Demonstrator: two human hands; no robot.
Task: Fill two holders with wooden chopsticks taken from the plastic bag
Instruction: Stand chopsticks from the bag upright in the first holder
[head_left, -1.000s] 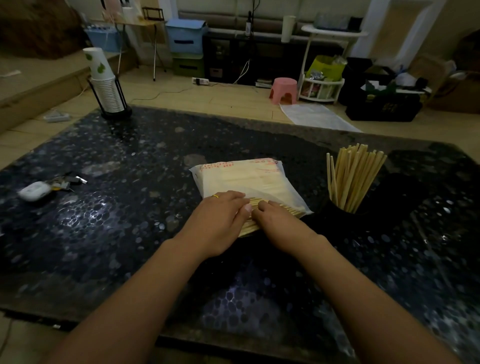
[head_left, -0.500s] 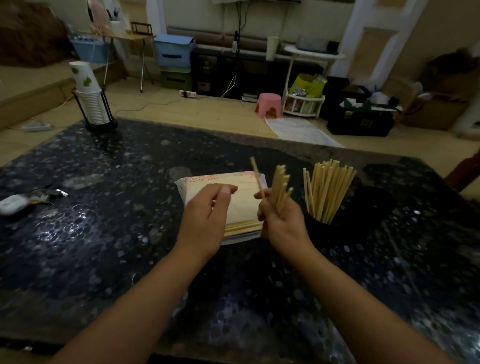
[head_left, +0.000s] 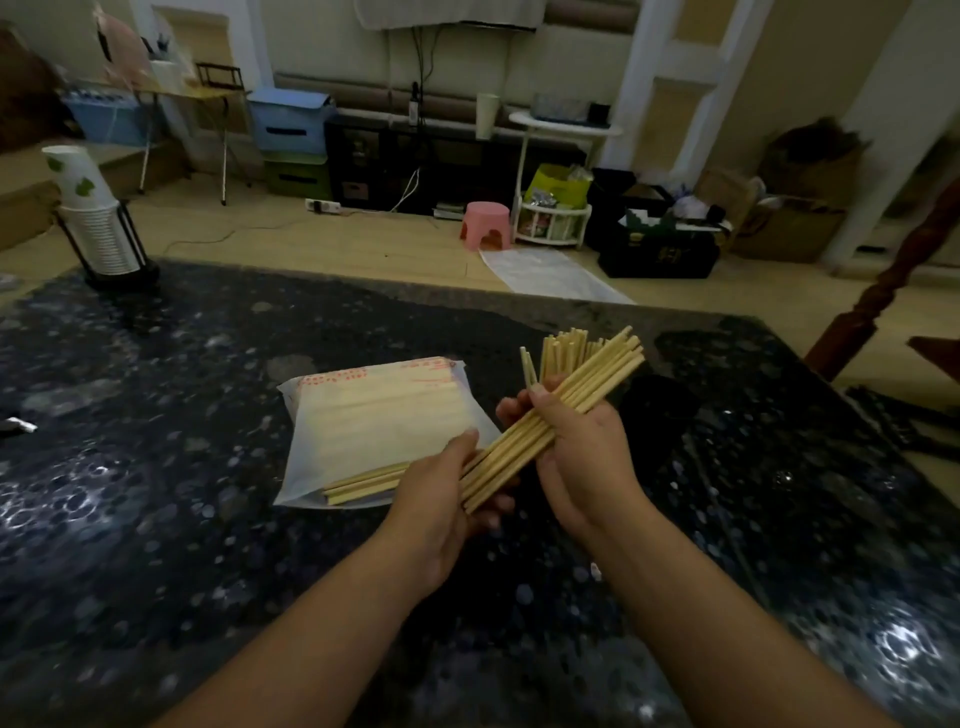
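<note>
A bundle of wooden chopsticks slants up to the right above the dark table. My right hand grips the bundle near its middle, and my left hand holds its lower end. The plastic bag lies flat on the table just left of my hands, with several chopstick ends poking out of its open near edge. Behind the bundle, chopsticks stand upright in a holder hidden by my right hand. A black holder stands to the right of my right hand.
A stack of paper cups in a black stand sits at the table's far left corner. A small white object lies at the left edge. A dark wooden post rises beyond the right side. The floor behind holds a pink stool and boxes.
My right hand has lifted a bunch of chopsticks out of the bag, first upright, now slanted. My left hand left the bag and took the bundle's lower end. The camera tilted up.
</note>
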